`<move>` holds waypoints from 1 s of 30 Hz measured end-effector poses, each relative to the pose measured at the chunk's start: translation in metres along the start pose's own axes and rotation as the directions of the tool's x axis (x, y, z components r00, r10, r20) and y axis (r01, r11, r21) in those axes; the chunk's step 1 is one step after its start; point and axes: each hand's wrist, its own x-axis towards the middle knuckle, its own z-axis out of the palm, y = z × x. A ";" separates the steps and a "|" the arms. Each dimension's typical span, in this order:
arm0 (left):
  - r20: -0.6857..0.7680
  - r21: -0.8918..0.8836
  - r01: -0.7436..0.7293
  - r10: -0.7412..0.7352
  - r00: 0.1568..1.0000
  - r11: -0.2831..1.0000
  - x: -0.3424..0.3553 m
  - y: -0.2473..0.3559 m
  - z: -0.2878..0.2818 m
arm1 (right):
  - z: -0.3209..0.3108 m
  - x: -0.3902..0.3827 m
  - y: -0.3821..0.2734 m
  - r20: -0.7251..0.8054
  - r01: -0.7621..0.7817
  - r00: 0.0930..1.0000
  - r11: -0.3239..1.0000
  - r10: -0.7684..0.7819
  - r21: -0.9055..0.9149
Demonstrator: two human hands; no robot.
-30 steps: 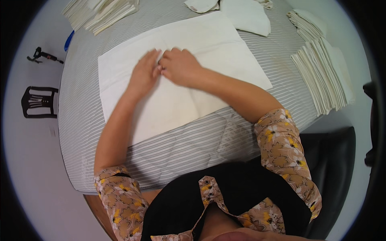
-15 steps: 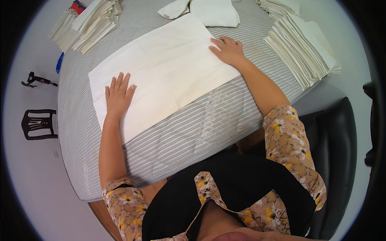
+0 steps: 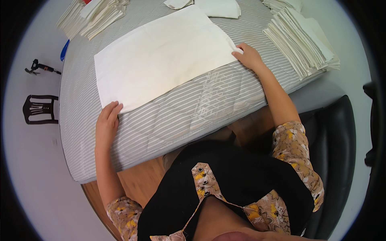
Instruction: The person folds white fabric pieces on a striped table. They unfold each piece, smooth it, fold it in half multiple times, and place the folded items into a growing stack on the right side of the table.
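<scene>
A flat white rectangular cloth (image 3: pixel 161 60) lies spread on a striped mattress (image 3: pixel 161 128). My left hand (image 3: pixel 107 120) is at the cloth's near left corner, its fingers together and closed on that corner; the thumb is mostly hidden. At the near right corner, my right hand (image 3: pixel 250 57) pinches the edge between thumb and fingers, and a bit of fabric bunches up there. Faint creases run across the cloth. Beyond its far edge rests a folded white cloth (image 3: pixel 219 8), cut off by the top of the picture.
Stacks of folded white cloths stand at the far right (image 3: pixel 299 44) and the far left (image 3: pixel 96 18). A black chair (image 3: pixel 333 160) is on my right. Past the mattress's left side are a dark wooden chair (image 3: pixel 40 109) and a blue object (image 3: pixel 64 50).
Both hands lay flat on the cloth before. My left hand has drawn back to the near left corner, and my right hand has moved right and nearer; both now grip corners.
</scene>
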 end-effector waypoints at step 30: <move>0.273 -0.350 0.434 -0.353 0.895 0.830 -0.056 0.050 -0.060 | -0.043 -0.094 -0.063 0.004 0.368 0.919 0.857 -0.393 -0.360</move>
